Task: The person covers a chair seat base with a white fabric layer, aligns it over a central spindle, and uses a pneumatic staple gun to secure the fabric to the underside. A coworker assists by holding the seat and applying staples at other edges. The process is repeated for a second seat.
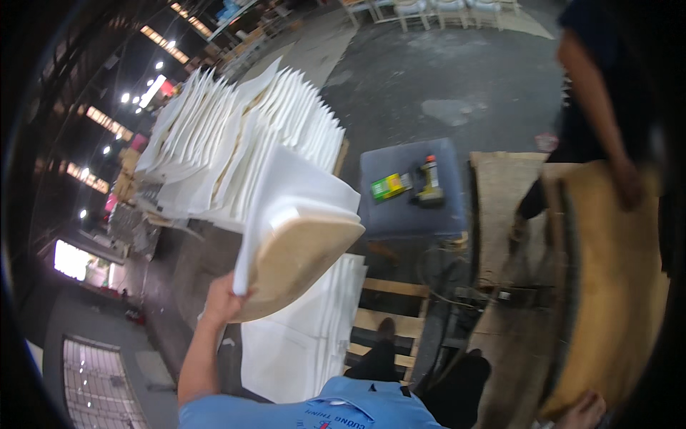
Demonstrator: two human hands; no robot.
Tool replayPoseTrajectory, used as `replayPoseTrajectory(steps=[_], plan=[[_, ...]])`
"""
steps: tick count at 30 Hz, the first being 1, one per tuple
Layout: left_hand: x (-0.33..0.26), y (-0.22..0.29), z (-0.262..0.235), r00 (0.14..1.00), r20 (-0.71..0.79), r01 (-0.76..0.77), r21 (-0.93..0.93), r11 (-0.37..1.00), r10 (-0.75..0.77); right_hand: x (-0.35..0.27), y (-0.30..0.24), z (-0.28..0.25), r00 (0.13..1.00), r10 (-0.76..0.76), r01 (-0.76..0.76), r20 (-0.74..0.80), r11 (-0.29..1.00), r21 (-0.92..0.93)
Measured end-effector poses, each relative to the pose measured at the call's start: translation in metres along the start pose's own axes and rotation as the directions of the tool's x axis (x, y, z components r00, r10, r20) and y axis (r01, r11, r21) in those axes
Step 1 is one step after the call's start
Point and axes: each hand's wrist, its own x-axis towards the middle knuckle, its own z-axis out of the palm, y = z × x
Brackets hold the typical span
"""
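My left hand (227, 299) is closed on the near corner of a tan wooden chair-seat panel (296, 257) and the white foam sheet (282, 179) lying against it. Both are held up tilted, in front of a large stack of similar foam sheets. At the lower right, my right hand (584, 411) grips the bottom edge of a long curved wooden panel (611, 286). Another person's hand (629, 187) rests on the upper end of that same panel.
A blue-grey padded stool (411, 154) carries a green-yellow box (389, 186) and a power tool (431, 186). Foam sheets stand in a white stack (243, 136), with more (300, 336) below. A slatted wooden pallet (389, 322) lies by my feet. White chairs (436, 11) line the back.
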Motion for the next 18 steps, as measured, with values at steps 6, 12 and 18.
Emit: replayPoseTrajectory(steps=[6,12,18], plan=[[-0.096,0.149,-0.025,0.865,0.114,-0.502,0.208,0.840,0.489,0.061,0.032,-0.058,0.915,-0.091,-0.190,0.393,0.763,0.618],[-0.211,0.204,-0.066,0.678,0.216,-0.735,0.197,0.649,0.702,0.156,0.000,-0.114,0.838,-0.335,-0.333,0.429,0.308,0.891],[-0.261,0.207,-0.058,0.663,0.309,-0.737,0.109,0.667,0.681,0.118,-0.165,-0.166,0.309,-0.931,-0.487,0.192,0.019,0.873]])
